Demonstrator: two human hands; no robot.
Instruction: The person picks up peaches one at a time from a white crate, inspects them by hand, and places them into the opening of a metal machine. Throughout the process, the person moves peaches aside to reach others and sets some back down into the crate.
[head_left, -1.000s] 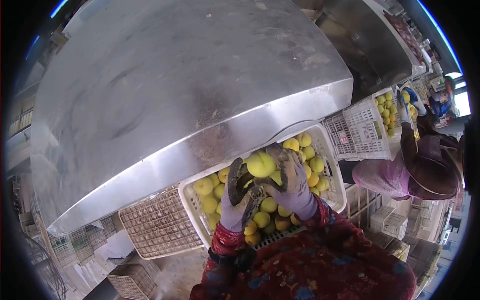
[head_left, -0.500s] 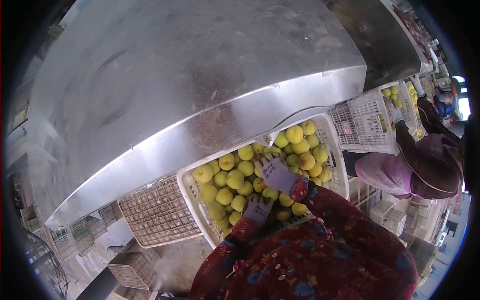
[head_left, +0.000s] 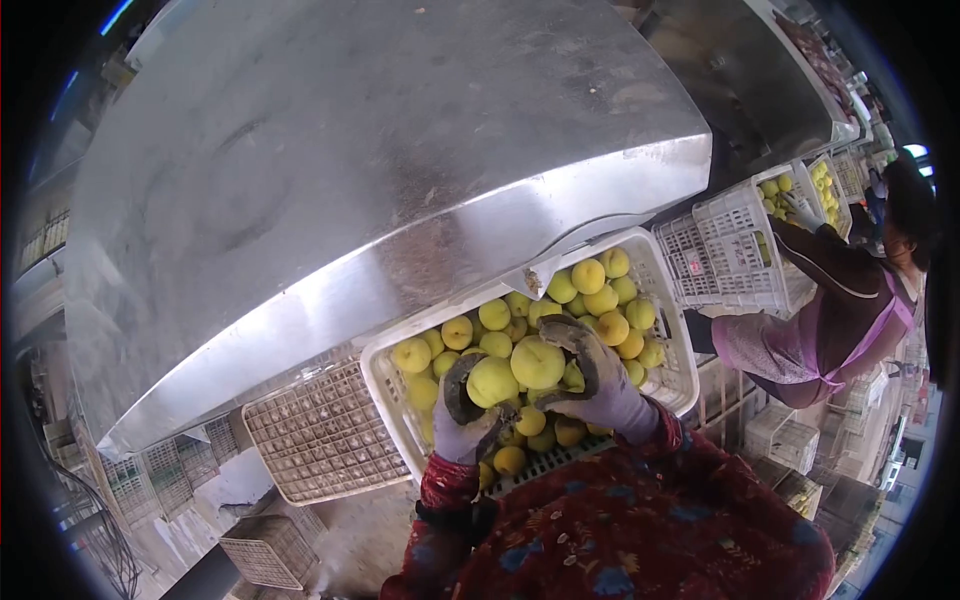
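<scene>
A white plastic crate (head_left: 680, 372) holds many yellow-green round fruits (head_left: 610, 327). Over it, my left hand (head_left: 462, 415), in a light purple glove with a dark, dirty palm, is curled round one fruit (head_left: 492, 381). My right hand (head_left: 600, 385), gloved the same way, holds a larger-looking fruit (head_left: 538, 362) just beside the first. Part of another green fruit shows by the right palm. Both hands are raised above the pile, close together, palms facing each other.
A large metal surface (head_left: 380, 130) fills the area beyond the crate. An upturned brownish crate (head_left: 325, 425) lies at the left, with another crate (head_left: 268, 550) lower down. At the right, a co-worker (head_left: 800, 330) reaches into a fruit crate (head_left: 740, 245).
Both hands have come up from the pile and turned palms inward, each now with a fruit in it. The co-worker's head has come into view at the right.
</scene>
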